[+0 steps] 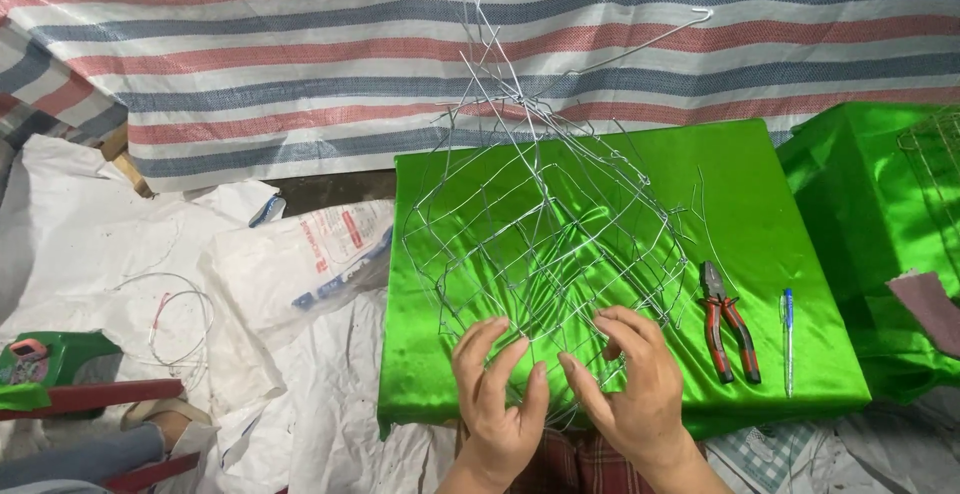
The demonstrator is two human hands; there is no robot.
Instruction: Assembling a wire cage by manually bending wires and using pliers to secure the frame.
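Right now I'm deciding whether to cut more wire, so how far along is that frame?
Most of the wire frame looks formed: a rounded mesh on the green cloth. The left hand and right hand work its near edge. Loose ends poke up on top, unfinished. Pliers lie unused.

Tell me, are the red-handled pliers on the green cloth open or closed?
Closed at the tip: the red-handled pliers lie flat on the shiny green cloth, metal tips together, handles slightly spread.
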